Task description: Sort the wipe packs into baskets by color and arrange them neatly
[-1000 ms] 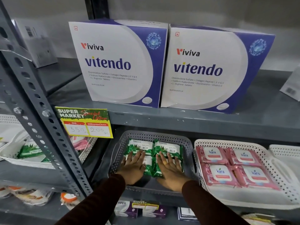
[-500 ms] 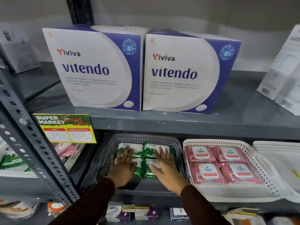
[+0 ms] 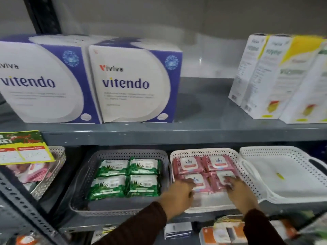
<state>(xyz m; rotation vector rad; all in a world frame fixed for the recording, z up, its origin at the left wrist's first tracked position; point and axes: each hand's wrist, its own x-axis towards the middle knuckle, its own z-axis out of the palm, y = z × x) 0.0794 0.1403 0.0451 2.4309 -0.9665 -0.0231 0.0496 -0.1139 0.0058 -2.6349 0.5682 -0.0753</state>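
Observation:
Several green wipe packs [image 3: 127,175] lie in a tidy block in the grey basket [image 3: 83,207] on the lower shelf. To its right, the white basket [image 3: 203,152] holds several pink wipe packs [image 3: 203,164]. My left hand [image 3: 178,193] rests on the front left pink pack, fingers bent. On the front right pink pack lies my right hand [image 3: 238,190], fingers spread flat. Neither hand lifts a pack.
An empty white basket [image 3: 286,174] stands at the far right. Another basket with pink packs [image 3: 35,172] sits at the left behind a price tag [image 3: 23,149]. Large Vitendo boxes [image 3: 134,82] and tall cartons [image 3: 276,76] fill the upper shelf. A steel upright [image 3: 21,206] crosses the lower left.
Both hands left the green packs in the grey basket and moved right onto the pink packs in the white basket. The view panned right.

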